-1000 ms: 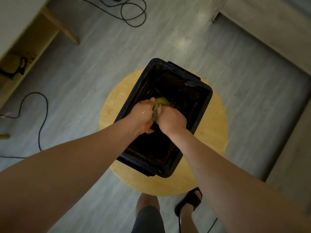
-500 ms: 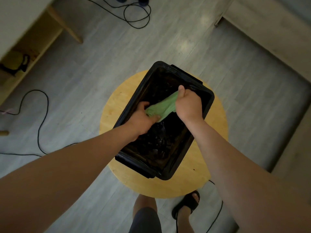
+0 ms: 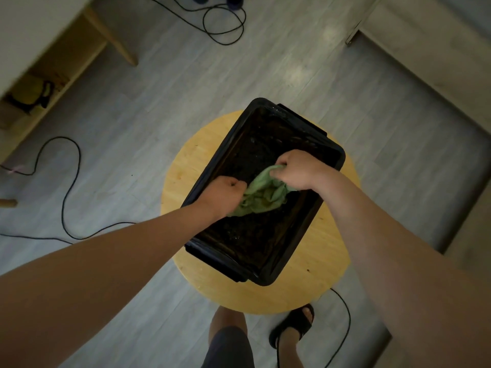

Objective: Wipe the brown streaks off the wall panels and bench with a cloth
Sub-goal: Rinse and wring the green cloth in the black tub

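Note:
A green cloth (image 3: 261, 193) hangs crumpled between both hands over a black rectangular tub (image 3: 333, 158). My left hand (image 3: 221, 193) grips the cloth's lower left end with fingers closed. My right hand (image 3: 299, 170) holds the cloth's upper right end, above the tub's right side. The tub's inside is dark and glistens as if wet. The tub stands on a round wooden stool (image 3: 186, 166).
Black cables (image 3: 63, 192) trail across the grey floor at left, and another cable loop (image 3: 223, 25) lies at the top. A wooden bench (image 3: 79, 49) stands at the upper left. Light wall panels (image 3: 425, 49) run along the upper right. My sandalled foot (image 3: 295, 325) is beside the stool.
The cloth was bunched tight between both fists, then pulled out as the hands parted. Now it hangs looser and more crumpled, and both hands sit slightly lower in the tub.

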Available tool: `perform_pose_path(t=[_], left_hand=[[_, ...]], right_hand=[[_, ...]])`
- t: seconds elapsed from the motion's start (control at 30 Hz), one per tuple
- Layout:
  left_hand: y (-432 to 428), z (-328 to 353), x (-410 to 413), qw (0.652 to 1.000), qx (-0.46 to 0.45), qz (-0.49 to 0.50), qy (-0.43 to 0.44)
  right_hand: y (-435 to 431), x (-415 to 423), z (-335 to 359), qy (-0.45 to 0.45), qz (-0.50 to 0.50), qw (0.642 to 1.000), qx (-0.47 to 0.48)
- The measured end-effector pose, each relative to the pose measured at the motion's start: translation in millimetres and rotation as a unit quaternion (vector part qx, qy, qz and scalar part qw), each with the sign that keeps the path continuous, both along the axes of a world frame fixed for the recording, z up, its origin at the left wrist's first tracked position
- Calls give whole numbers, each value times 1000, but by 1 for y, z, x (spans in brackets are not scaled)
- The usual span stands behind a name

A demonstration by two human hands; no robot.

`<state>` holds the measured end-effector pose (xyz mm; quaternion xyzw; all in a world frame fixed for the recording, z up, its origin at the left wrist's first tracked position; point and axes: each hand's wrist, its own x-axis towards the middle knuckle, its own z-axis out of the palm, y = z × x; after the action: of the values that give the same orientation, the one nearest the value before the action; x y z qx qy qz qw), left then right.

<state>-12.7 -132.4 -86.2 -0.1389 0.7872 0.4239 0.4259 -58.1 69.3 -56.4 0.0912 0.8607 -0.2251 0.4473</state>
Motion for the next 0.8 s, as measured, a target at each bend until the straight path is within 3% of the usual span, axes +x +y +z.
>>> perform_pose_path(t=[0.07,0.2,0.33,0.43,0.5,0.67,0.8], left_hand=[[5,-1,-3,1000,-17,14,-11],[21,-5,1,983,30,152,-101],[26,-10,10,939,65,256,-219],[24,-11,6,916,123,296,-242],[23,-14,1,889,141,353,-254],[35,-5,-1,919,120,310,-213],[44,16,-5,915,130,311,-223]], right_hand=[[-1,1,-13,51,-13,998,42],[-22,23,-41,134,-172,975,49],[-45,45,-67,106,-236,965,49],[-56,56,-69,62,-218,974,-28],[-65,67,-55,113,-210,966,-105],[-81,86,-9,253,-200,926,-197],[-81,75,-14,294,-211,923,-128]])
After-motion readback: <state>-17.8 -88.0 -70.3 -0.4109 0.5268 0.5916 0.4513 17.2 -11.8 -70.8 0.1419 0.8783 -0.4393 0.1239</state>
